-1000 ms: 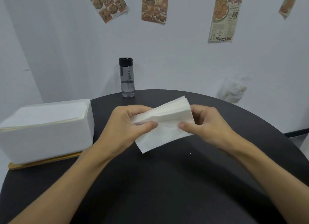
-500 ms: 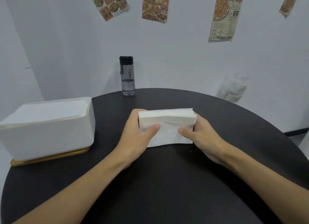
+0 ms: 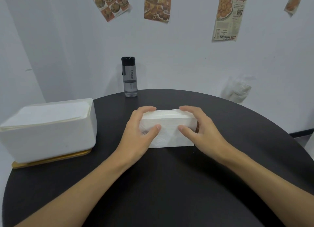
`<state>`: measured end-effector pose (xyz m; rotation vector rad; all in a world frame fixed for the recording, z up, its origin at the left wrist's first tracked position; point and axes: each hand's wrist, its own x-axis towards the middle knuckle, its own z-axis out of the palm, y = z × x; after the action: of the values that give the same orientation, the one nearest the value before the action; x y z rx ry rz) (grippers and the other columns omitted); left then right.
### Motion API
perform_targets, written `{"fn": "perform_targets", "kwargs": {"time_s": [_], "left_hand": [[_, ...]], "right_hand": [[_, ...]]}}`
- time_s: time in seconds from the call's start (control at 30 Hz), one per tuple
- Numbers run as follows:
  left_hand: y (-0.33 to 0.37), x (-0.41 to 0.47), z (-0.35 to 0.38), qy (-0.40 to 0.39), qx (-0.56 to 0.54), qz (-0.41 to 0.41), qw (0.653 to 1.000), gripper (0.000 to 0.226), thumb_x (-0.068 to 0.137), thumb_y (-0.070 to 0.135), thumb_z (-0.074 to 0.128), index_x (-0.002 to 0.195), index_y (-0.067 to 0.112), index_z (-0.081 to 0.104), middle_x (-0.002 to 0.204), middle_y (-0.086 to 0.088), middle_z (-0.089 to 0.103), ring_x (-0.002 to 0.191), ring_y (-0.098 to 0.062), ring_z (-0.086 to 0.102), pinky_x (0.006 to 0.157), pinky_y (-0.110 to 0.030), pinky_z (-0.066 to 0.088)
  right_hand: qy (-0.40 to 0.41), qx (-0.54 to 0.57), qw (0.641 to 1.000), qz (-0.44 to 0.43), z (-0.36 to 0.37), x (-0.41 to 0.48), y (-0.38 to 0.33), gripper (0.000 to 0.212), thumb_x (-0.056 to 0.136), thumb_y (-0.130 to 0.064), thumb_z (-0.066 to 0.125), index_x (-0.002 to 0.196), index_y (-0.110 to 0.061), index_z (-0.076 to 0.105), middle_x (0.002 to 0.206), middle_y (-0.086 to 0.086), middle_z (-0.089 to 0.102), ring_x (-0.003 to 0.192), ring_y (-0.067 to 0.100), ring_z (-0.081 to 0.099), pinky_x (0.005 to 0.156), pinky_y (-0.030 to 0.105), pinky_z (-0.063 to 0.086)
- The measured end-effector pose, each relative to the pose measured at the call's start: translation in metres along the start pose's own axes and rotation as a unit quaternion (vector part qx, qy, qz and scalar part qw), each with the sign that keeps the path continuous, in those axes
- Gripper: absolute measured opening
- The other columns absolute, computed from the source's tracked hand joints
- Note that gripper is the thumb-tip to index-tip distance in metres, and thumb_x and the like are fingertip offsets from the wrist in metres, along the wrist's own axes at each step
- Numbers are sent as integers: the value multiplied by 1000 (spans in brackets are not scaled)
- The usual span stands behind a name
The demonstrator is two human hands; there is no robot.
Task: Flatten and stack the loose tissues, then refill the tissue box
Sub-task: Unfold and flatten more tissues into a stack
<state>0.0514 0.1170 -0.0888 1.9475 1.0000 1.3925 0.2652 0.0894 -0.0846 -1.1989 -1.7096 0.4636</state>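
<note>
A squared stack of white tissues stands on its long edge on the round black table, near the middle. My left hand grips its left end, thumb on the near face and fingers over the top. My right hand grips the right end the same way. The white tissue box stands upside down at the left on its wooden lid, open side up, with tissues filling it to the rim.
A grey water bottle with a black cap stands at the table's far edge by the wall. A crumpled clear plastic wrapper lies behind the table at the right. Posters hang on the white wall.
The fanned, tilted bundle held above the table was squared up and lowered onto its edge on the table. Both hands shifted from pinching it to clasping its ends.
</note>
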Motion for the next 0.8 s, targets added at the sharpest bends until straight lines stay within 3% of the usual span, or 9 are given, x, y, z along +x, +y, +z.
{"fn": "perform_targets", "kwargs": {"time_s": [0.1,0.27,0.47,0.57,0.63,0.7,0.77,0.8], "left_hand": [[1,-1,0,-6,23,2,1000,43,92,16,71,127,33,53,129,15,53,115,2,53,91,-12,46],[2,-1,1,-5,35,-4,999,35,92,15,69,118,32,56,121,10,55,110,-2,56,87,-20,50],[5,-2,1,2,24,-23,999,53,94,7,65,132,35,41,133,18,47,120,8,45,94,-2,37],[7,0,1,21,18,-24,999,58,94,5,64,136,34,35,136,10,45,121,2,47,102,-11,39],[7,0,1,18,-3,-40,999,64,93,6,66,140,32,32,128,4,50,111,1,55,92,-12,46],[6,-2,1,-8,-14,-65,998,69,93,6,67,144,29,28,120,6,52,100,10,57,79,-5,47],[4,-3,2,-31,-6,-78,996,70,93,4,66,147,26,25,119,14,50,96,21,53,75,-1,44],[3,-4,2,-36,-4,-83,996,69,94,4,65,147,25,25,117,17,49,95,23,51,74,0,43]], "right_hand": [[2,-18,1000,7,0,0,-1,51,95,-26,63,137,-45,40,134,-26,43,123,-1,47,96,18,48],[3,-36,999,-4,-1,-1,-2,39,97,-24,60,130,-42,48,127,-21,47,115,-10,45,85,5,43],[-2,-40,999,15,0,-1,-2,45,99,-19,57,135,-42,41,130,-28,46,107,-10,49,89,10,38],[14,-30,999,13,-1,1,-4,48,98,-16,58,134,-43,39,127,-30,45,107,-10,51,92,13,40],[10,-1,1000,27,-2,2,-3,56,96,-17,61,139,-42,34,128,-24,45,114,-1,52,97,20,46],[-7,2,999,45,-2,1,-1,63,95,-19,62,144,-40,28,137,-21,41,122,3,48,102,25,44],[-17,-12,998,52,-2,-1,2,63,97,-20,59,146,-40,25,140,-24,37,120,-4,45,102,22,41],[-16,-13,998,53,-1,-1,3,60,98,-20,57,146,-39,25,134,-24,41,110,-9,48,95,16,42]]}}
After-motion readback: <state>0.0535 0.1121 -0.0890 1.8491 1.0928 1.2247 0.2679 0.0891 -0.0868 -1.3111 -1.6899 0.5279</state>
